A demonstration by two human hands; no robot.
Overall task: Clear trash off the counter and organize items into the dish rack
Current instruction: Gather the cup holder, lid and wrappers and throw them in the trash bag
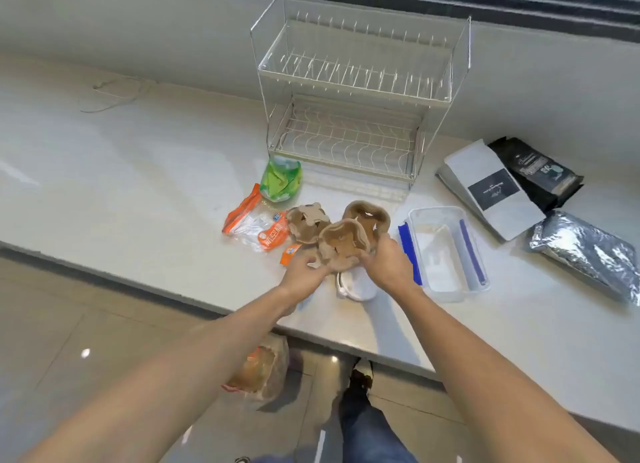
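Standing at the back of the pale stone worktop (156,171), a two-tier white wire dish rack (356,95) has both tiers bare. Just in front of its left corner lies a crumpled green plastic bag (281,180), and beside that a clear-and-orange snack wrapper (258,225). Three brown moulded-pulp cup carriers cluster mid-worktop: left pulp carrier (304,223) flat on the worktop touching the wrapper, back pulp carrier (369,216) behind, front pulp carrier (343,242) lifted at the near edge. Right of them sits a clear rectangular plastic container with blue clips (446,251), whitish residue inside, no lid on it. Further right: a white pouch with black label (491,192) overlapping a black pouch (540,171), and a silver foil bag (585,251) nearest the right edge. A white cup-like item (356,284) lies partly hidden under the hands; cannot tell what is in it. On the floor below the worktop edge, a translucent plastic bag with brownish and orange contents (259,372); a dark shoe (362,376) is next to it. Left hand (304,272) pinches the near-left rim of the front pulp carrier, fingers curled. Right hand (388,258) grips its right side, fingers wrapped round the rim, close to the clear container's blue clip.
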